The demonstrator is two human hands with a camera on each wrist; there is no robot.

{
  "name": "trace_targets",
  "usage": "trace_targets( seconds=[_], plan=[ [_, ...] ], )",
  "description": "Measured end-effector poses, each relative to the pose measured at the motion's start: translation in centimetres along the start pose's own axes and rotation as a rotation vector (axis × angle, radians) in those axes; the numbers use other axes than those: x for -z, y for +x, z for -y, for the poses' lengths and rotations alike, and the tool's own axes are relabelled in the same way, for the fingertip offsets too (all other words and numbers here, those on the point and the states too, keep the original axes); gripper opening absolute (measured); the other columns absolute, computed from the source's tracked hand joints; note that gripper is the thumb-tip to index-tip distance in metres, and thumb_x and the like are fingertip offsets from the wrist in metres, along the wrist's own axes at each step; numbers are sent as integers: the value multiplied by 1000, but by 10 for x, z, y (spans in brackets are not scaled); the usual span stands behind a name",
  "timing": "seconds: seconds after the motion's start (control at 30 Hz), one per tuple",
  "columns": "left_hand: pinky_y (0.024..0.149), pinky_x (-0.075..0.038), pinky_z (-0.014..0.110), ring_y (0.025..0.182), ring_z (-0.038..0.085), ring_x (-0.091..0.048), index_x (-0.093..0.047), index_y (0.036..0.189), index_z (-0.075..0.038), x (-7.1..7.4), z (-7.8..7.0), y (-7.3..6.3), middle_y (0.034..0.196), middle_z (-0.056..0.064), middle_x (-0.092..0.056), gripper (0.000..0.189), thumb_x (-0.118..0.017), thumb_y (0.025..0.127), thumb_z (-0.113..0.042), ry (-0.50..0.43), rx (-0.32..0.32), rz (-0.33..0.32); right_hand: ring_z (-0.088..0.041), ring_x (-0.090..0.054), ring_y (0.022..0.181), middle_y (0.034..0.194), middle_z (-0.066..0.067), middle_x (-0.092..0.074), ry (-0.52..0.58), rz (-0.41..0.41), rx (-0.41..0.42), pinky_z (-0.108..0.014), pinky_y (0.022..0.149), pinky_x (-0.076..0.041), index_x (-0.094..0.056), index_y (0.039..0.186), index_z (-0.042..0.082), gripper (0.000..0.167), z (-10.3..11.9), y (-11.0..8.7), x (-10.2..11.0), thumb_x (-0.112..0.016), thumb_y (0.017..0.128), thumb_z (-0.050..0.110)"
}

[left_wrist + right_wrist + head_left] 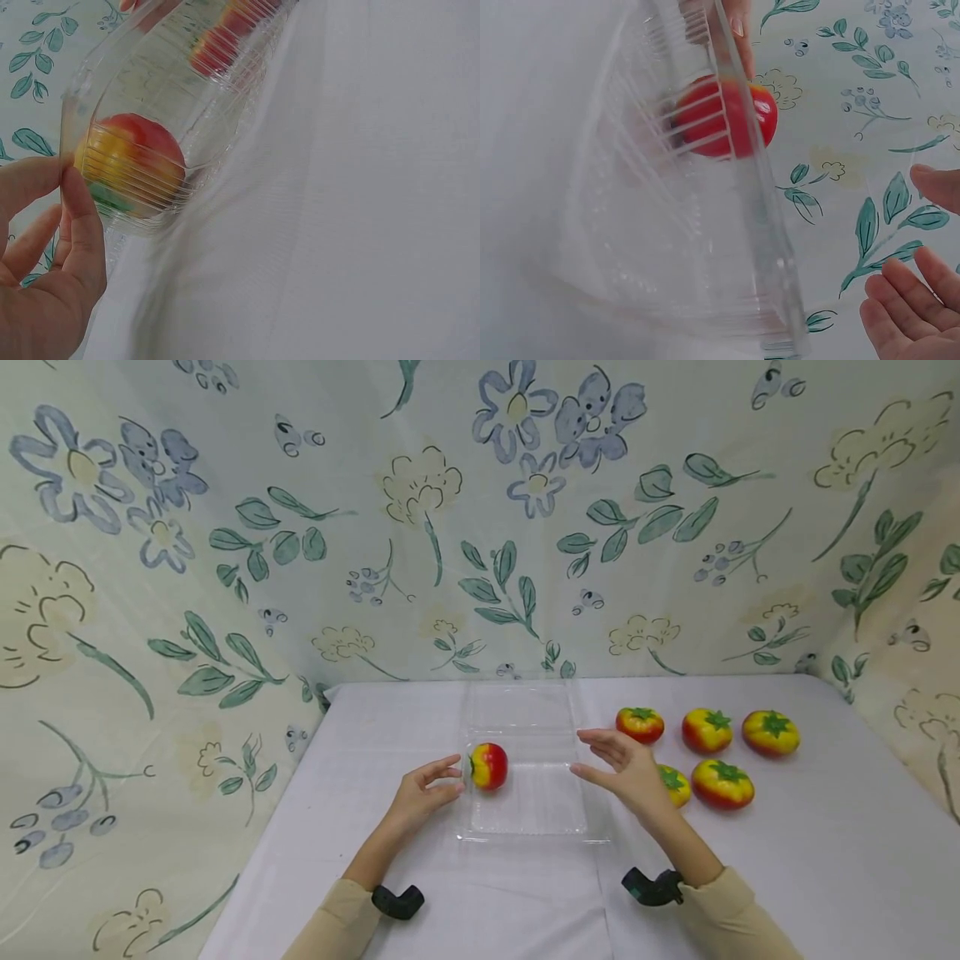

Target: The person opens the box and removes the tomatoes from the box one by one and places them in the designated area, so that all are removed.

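Observation:
A clear plastic clamshell box [528, 814] lies open on the white cloth, its lid folded back toward the wall. One red-and-yellow fruit [490, 767] with a green leafy top, like a persimmon or tomato, lies on its side in the box's left part. My left hand [426, 789] is at the left rim; in the left wrist view its thumb and finger pinch the clear edge beside the fruit [131, 161]. Across the box, my right hand [618, 768] is held beside the right rim, fingers extended and apart from it. The right wrist view shows those fingers [911, 296] holding nothing.
Several more matching fruits stand on the cloth to the right, among them one at the far right [771, 732] and one nearer [722, 784]. Another sits partly behind my right hand [675, 784]. A floral curtain [480, 527] hangs behind the table [375, 727].

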State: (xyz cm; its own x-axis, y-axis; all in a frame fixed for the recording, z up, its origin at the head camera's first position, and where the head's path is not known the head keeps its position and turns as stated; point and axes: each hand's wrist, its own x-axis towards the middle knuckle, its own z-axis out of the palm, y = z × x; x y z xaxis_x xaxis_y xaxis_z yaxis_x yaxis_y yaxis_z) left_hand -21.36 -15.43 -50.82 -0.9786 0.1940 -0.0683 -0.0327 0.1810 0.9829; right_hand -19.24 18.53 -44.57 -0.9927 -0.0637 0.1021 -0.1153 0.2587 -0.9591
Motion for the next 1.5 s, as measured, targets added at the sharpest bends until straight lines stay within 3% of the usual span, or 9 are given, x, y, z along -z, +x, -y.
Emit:
trace_targets(
  seconds=[0.3, 0.73, 1.2, 1.5],
  plan=[
    [85, -56, 26, 91, 22, -66, -61, 138, -10, 0, 1, 1, 117, 12, -66, 51, -76, 90, -17, 3, -1, 5, -35, -48, 133, 138, -18, -57, -28, 28, -2, -51, 105, -40, -60, 132, 4, 56, 3, 1, -12, -83, 84, 20],
    [86, -56, 28, 89, 21, -68, -60, 138, -9, -1, 1, 2, 115, 11, -66, 50, -75, 90, -12, -31, 11, 4, -32, -51, 130, 135, -16, -60, 47, 84, 48, -51, 108, -36, -62, 129, 3, 51, 0, 10, -29, -82, 83, 14],
    [89, -55, 29, 90, 22, -68, -61, 138, -11, -1, -1, 1, 115, 10, -66, 50, -75, 90, -15, -14, 22, -3, -41, -48, 131, 134, -13, -60, 40, 117, 50, -54, 110, -36, -63, 128, 2, 52, 3, 17, -52, -84, 81, 12],
    [88, -55, 30, 90, 21, -67, -61, 138, -10, -1, -3, 0, 115, 10, -66, 49, -75, 91, -15, 7, 18, -8, -37, -49, 130, 134, -13, -60, 9, 124, 59, -53, 110, -37, -65, 127, 5, 49, 6, 21, -62, -83, 82, 9]
  ],
)
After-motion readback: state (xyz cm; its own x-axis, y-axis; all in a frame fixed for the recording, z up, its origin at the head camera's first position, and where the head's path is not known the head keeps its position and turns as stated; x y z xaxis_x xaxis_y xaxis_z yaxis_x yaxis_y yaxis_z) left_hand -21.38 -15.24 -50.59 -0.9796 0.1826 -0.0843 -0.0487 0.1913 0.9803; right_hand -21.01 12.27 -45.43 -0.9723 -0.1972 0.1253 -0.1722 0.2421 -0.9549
